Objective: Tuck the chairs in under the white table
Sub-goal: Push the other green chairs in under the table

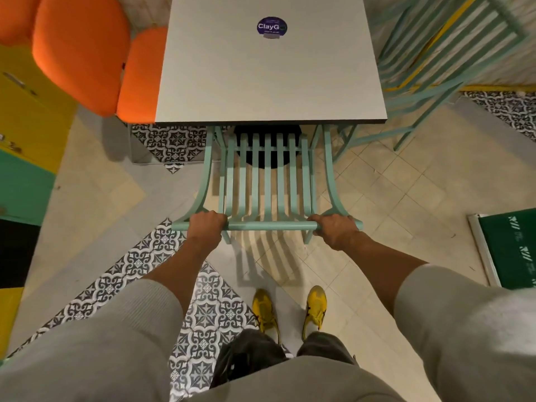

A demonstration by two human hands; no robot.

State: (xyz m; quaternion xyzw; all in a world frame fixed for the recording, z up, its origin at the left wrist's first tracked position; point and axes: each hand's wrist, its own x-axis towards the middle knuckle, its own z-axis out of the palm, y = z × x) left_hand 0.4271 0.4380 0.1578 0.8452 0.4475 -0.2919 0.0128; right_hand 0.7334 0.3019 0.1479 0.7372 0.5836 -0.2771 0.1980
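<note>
A mint-green slatted chair (pixel 266 175) stands in front of me, its seat hidden under the near edge of the white table (pixel 261 82). Only its backrest slats and top rail show. My left hand (pixel 206 225) grips the left end of the top rail. My right hand (pixel 336 229) grips the right end. A second mint-green chair (pixel 441 53) stands at the table's right side, outside the tabletop and tilted in the view.
Orange cushioned seating (pixel 87 53) sits left of the table, with yellow and green cabinets (pixel 26 134) along the left wall. A green mat (pixel 513 250) lies on the floor at right. My yellow shoes (pixel 290 311) stand on patterned and beige tiles.
</note>
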